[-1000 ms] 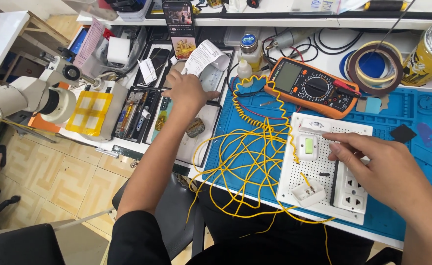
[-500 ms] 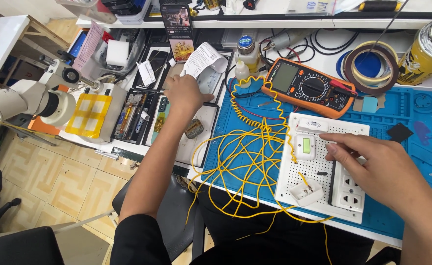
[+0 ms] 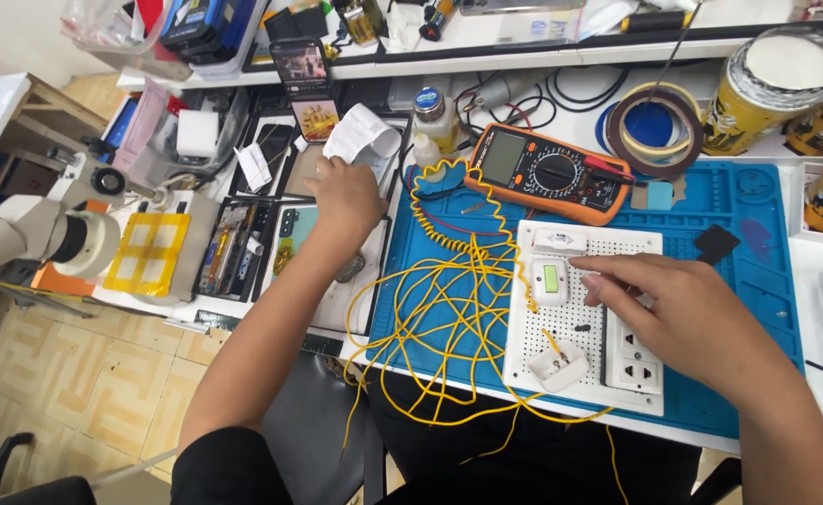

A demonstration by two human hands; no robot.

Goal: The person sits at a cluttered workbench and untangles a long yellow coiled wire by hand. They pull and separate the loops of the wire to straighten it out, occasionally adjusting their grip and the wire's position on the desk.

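on the blue mat (image 3: 738, 201), right hand (image 3: 701, 323) lies open on the white perforated board (image 3: 584, 313). left hand (image 3: 344, 194) grips a paper slip (image 3: 360, 136), i think. yellow wire tangle (image 3: 449, 309) could snag n drag the board w/ any pull.

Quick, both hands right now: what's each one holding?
Left hand: closed on a white paper slip.
Right hand: open, palm down on the white board, holding nothing.
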